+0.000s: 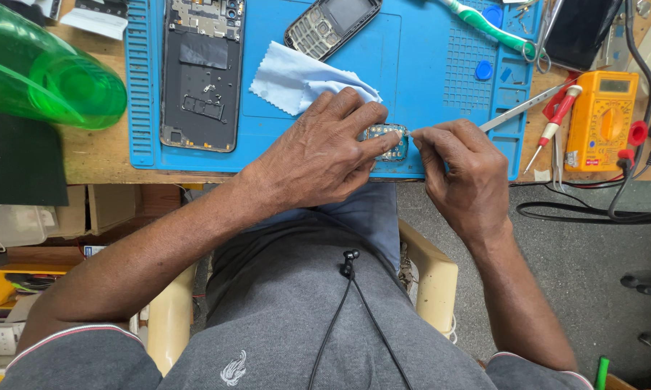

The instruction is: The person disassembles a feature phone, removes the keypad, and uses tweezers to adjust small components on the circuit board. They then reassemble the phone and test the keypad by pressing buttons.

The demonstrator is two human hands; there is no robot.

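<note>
Wooden bench (101, 155) carries blue mat (426, 72), green bottle (44, 76), yellow multimeter (601, 119)

**Two hands on a small keypad board**

On the blue rubber work mat (441, 50), the left hand (318, 155) pins down a small keypad circuit board (387, 141). The right hand (459, 170) pinches long metal tweezers (517, 110), tip touching the board's edge. A pale blue cloth (296, 76) lies just beside the left hand. A yellow multimeter (603, 115) sits on the wooden counter (98, 155).

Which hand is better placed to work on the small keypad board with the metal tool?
Probably the right hand: it already holds the metal tool at the keypad board, while the left hand pins the board down.
</note>
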